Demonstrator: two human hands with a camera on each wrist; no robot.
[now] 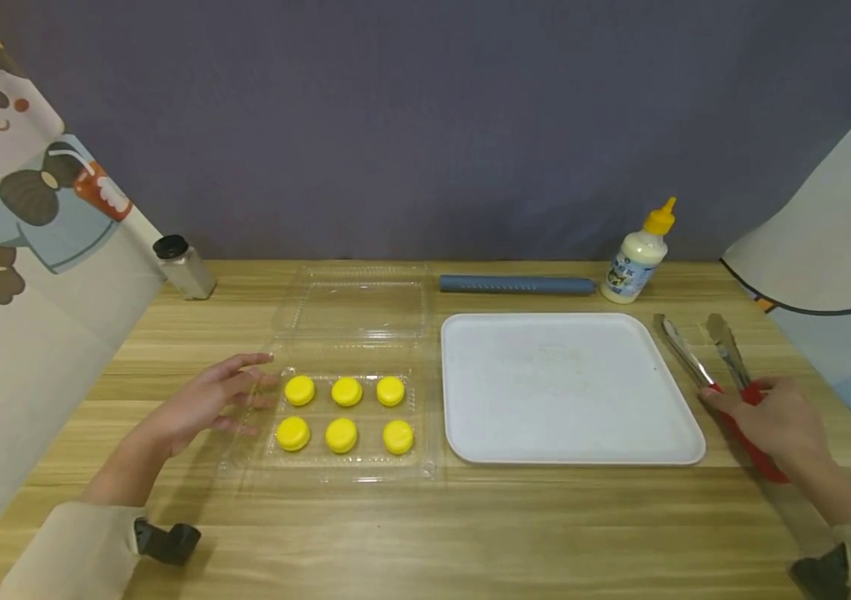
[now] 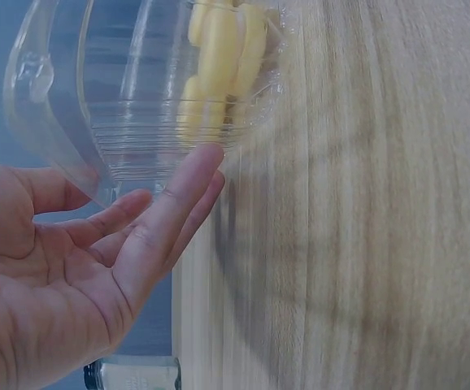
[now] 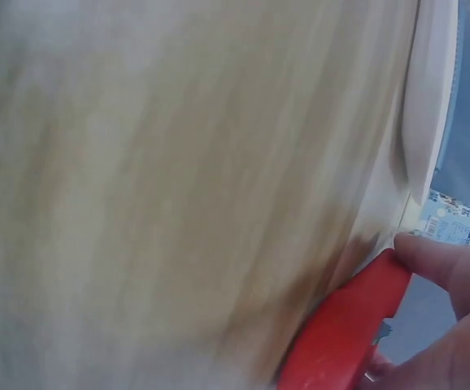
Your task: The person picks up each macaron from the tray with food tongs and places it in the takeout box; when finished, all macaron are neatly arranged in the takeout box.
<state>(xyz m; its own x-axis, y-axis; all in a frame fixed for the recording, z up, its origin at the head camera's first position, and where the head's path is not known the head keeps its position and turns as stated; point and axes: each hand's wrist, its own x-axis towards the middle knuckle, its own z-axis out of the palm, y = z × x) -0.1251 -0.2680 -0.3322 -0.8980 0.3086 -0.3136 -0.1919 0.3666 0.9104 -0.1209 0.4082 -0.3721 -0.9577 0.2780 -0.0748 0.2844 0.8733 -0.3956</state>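
Note:
A clear plastic clamshell container point(image 1: 433, 400) lies with its lid point(image 1: 365, 304) folded back. Several yellow macarons point(image 1: 341, 435) sit in two rows inside it. My left hand point(image 1: 203, 404) is at the container's left side, fingers spread and loosely bent, holding nothing. In the left wrist view, the fingertips of my left hand point(image 2: 97, 252) are close to the clear wall; whether they touch it I cannot tell. At the right, my right hand point(image 1: 781, 421) grips the red handles of metal tongs point(image 1: 725, 358), whose tips are apart and point away from me. The right wrist view shows the thumb against the red handle point(image 3: 349, 333).
A white tray point(image 1: 571, 454) lies between container and tongs. Behind it are a blue bar-shaped object point(image 1: 518, 285) and a white squeeze bottle point(image 1: 631, 262) with a yellow nozzle. A small black-capped jar point(image 1: 187, 271) stands back left. A dark partition point(image 1: 425, 133) closes off the back.

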